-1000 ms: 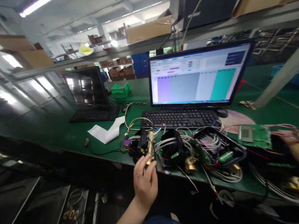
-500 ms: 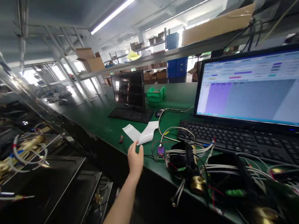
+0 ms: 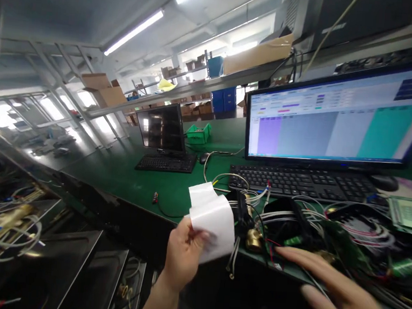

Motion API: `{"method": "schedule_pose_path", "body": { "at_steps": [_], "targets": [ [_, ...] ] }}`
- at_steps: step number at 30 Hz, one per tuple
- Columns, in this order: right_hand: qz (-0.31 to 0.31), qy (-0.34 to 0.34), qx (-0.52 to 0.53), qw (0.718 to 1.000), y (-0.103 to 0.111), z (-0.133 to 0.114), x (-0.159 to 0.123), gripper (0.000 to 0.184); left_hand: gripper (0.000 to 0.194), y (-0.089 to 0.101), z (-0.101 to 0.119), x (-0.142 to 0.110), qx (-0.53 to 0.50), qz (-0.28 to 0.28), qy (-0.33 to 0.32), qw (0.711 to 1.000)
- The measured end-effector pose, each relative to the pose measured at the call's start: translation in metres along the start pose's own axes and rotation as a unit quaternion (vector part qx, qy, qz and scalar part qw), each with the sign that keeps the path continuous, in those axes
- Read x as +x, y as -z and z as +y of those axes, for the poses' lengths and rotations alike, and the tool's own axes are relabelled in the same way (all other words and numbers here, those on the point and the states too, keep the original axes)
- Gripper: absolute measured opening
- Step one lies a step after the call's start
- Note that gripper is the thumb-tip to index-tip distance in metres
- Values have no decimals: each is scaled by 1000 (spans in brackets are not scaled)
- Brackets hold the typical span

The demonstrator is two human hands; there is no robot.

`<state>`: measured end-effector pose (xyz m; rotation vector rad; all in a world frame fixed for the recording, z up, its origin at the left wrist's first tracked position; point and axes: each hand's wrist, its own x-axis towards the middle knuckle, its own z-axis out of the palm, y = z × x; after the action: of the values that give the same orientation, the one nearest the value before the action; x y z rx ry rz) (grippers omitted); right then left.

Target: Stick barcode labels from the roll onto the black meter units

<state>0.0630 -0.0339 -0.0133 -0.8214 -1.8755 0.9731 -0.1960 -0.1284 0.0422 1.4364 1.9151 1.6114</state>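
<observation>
Pinched between the thumb and fingers of my left hand [image 3: 184, 249] is a curled white paper strip [image 3: 215, 223], raised over the front edge of the green bench [image 3: 129, 182]. The strip folds over on itself, and its lower part hides some of the bench. My right hand [image 3: 344, 291] comes in from the lower right, slightly blurred, its fingers stretched and thumb apart, holding nothing. It hovers in front of black housings with white cables [image 3: 303, 218] and a brass fitting [image 3: 254, 240].
A lit monitor [image 3: 334, 130] stands behind a black keyboard [image 3: 296, 182]. Farther left are a dark monitor [image 3: 162, 127], a second keyboard [image 3: 166, 162] and a green bin [image 3: 197, 134]. A small connector [image 3: 155, 198] lies near the bench edge. Dark trays [image 3: 65, 253] sit lower left.
My left hand has lifted the white paper strip off the bench and brought it nearer. My right hand has come into view at the lower right. The view has turned rightward.
</observation>
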Motion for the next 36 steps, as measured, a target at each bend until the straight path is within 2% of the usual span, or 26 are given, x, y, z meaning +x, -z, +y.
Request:
{"method": "schedule_pose_path", "body": {
  "at_steps": [1,2,4,5,6,7,8,10,12,13,16,18,21,24,28,30,33,36],
  "targets": [
    [-71,-17,58,996,-11,-9,5,42,25,1,9,-15,-20,-95,-3,995],
    [-145,-42,136,979,-22,-18,12,49,20,2,15,-28,-18,-189,-13,982],
    [-253,-103,309,911,-44,-37,25,63,18,4,19,-50,-20,-341,-3,940],
    [-268,-135,363,882,-52,-44,30,62,21,4,17,-59,-18,-381,19,924],
    [-274,-156,394,864,-59,-50,32,60,22,5,12,-67,-22,-399,51,915],
    [-271,-168,399,860,-64,-53,32,57,22,5,6,-75,-28,-401,88,912],
    [-267,-169,380,869,-68,-54,29,51,22,5,-2,-81,-37,-394,124,910],
    [-257,-144,292,910,-73,-52,17,38,45,3,-18,-92,-97,-367,174,909],
    [-260,-113,196,939,-74,-46,1,30,72,-2,-31,-95,-211,-307,191,908],
    [-264,-101,163,945,-75,-42,-8,29,77,-5,-35,-94,-266,-257,196,908],
    [-262,-79,118,954,-73,-29,-29,30,60,-19,-36,-83,-338,-89,237,906],
    [-238,-81,102,962,-70,-21,-39,30,51,-29,-31,-74,-346,-40,270,898],
    [-170,-97,101,975,-64,-14,-49,33,45,-42,-23,-70,-334,-45,277,900],
    [-84,-112,148,979,-63,-13,-56,42,42,-52,-19,-77,-308,-75,275,908],
    [45,-129,162,977,-67,-14,-63,37,47,-61,-16,-89,-356,-135,282,881],
    [79,-118,142,980,-69,-14,-65,35,51,-62,-15,-93,-380,-157,279,868],
    [111,-52,50,991,-67,-13,-66,32,46,-62,-13,-97,-367,-155,290,870],
    [149,94,-106,979,-66,-14,-62,30,38,-62,-11,-100,-331,-145,293,885]
  ]
}}
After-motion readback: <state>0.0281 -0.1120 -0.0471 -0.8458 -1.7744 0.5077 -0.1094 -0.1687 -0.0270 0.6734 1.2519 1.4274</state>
